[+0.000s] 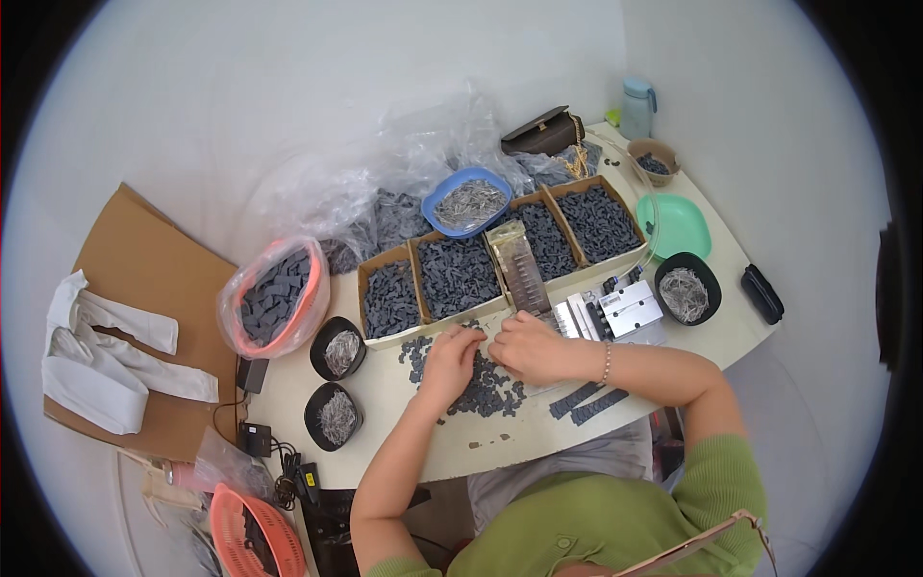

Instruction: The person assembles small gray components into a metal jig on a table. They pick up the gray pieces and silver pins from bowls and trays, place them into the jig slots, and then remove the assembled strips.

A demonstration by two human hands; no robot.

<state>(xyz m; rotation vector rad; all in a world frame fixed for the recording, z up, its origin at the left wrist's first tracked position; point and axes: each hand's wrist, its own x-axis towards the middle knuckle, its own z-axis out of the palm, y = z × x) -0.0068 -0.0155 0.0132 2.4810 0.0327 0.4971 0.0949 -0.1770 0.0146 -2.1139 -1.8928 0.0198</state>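
Note:
Over a spread of small dark grey parts (488,394) on the table (385,457), my two hands work close together. My left hand (448,367) is curled, its thumb and fingertips pinched at the pile's upper edge. Just to its right, my right hand (527,348) has its fingers bent inward and pressed together. Whatever lies between the fingertips of either hand is too small or hidden to name. Right of my right hand stands a silver metal fixture (630,310). Behind that hand leans a clear narrow tray (520,264). Dark flat strips (577,402) lie below my right forearm.
Behind my hands, a divided cardboard box (392,338) holds dark parts. A blue bowl (427,213) of metal pins rests on it. Black bowls (315,423) of pins stand left, another black bowl (711,306) right. A pink basket (310,317) and green tray (687,231) flank the box.

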